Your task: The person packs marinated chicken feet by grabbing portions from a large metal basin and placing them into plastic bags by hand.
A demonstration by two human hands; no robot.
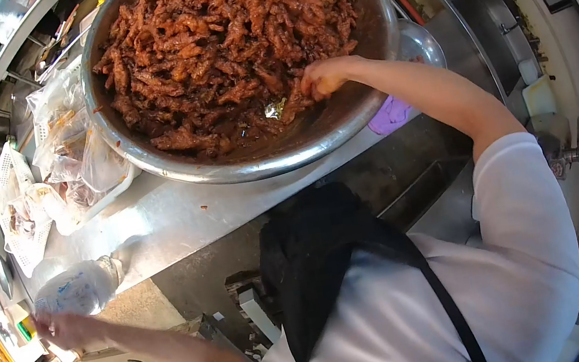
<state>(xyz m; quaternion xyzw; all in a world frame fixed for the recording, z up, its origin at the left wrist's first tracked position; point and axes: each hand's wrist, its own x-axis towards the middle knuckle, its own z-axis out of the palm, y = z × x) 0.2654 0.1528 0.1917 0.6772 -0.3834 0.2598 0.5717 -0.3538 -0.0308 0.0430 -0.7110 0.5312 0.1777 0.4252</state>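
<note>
Meat pieces (226,49), uncountable, fill one bowl (229,172); one right grip (329,77) touches them.

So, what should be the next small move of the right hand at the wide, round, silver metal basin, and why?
Perhaps the bare right hand should gather a few glossy reddish-brown chicken feet: it is inside the basin, at the edge of the heap. The bare left hand is away from the basin, close to a clear plastic bag.
</note>
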